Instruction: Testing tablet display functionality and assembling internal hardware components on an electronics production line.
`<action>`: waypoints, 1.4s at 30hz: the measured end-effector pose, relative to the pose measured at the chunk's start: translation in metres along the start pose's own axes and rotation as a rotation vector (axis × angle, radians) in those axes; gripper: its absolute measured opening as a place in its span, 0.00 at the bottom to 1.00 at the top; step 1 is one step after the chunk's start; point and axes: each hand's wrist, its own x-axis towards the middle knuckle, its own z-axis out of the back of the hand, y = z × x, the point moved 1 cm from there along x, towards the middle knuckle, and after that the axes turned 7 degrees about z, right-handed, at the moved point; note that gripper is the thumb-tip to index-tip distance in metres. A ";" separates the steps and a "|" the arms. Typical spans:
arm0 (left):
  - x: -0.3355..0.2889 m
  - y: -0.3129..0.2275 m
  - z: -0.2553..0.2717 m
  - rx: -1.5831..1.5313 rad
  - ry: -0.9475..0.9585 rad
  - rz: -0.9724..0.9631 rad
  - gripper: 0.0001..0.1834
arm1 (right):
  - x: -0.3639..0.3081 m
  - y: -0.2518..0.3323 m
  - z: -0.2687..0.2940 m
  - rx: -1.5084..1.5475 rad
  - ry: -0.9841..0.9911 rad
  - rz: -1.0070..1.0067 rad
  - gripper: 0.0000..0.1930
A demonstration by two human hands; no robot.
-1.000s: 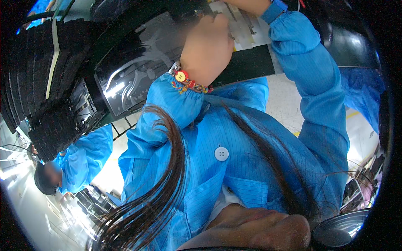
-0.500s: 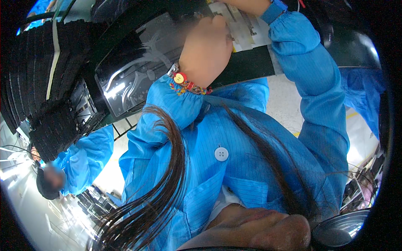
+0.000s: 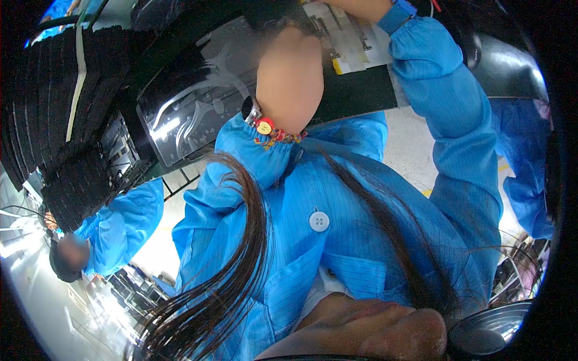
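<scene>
My left hand (image 3: 290,81), with a watch and a colourful beaded bracelet at the wrist, is over the dark work surface (image 3: 349,93). Its back faces up and the fingers curl down out of sight, so it looks closed; what lies within them is hidden. Beside it to the left is a glossy dark sheet (image 3: 195,99) with bright reflections. To its right lies a pale sheet (image 3: 376,51) bearing strips and small dark marks, with a yellow corner. My right hand (image 3: 361,7), a blue band around its wrist, reaches over that sheet; the upper edge cuts off its fingers.
Tall stacks of black trays (image 3: 45,102) stand at the left. A person in blue with a dark cap (image 3: 67,259) is beyond them at lower left. More blue clothing (image 3: 524,156) shows at the right. A dark rounded object (image 3: 472,51) sits right of my right sleeve.
My left hand has shifted slightly left and toward me, uncovering more of the pale sheet. My right hand has barely moved. Blue clothing at the right edge has moved lower.
</scene>
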 end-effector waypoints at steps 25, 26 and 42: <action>0.011 0.002 -0.015 -0.003 -0.099 -0.212 0.03 | -0.001 -0.007 -0.013 -0.121 -0.023 0.044 0.10; 0.010 0.001 -0.016 -0.006 -0.096 -0.214 0.03 | -0.004 -0.008 -0.013 -0.141 -0.027 0.047 0.11; 0.009 0.011 -0.017 -0.029 0.011 -0.051 0.06 | -0.002 0.000 -0.010 -0.105 -0.024 0.002 0.11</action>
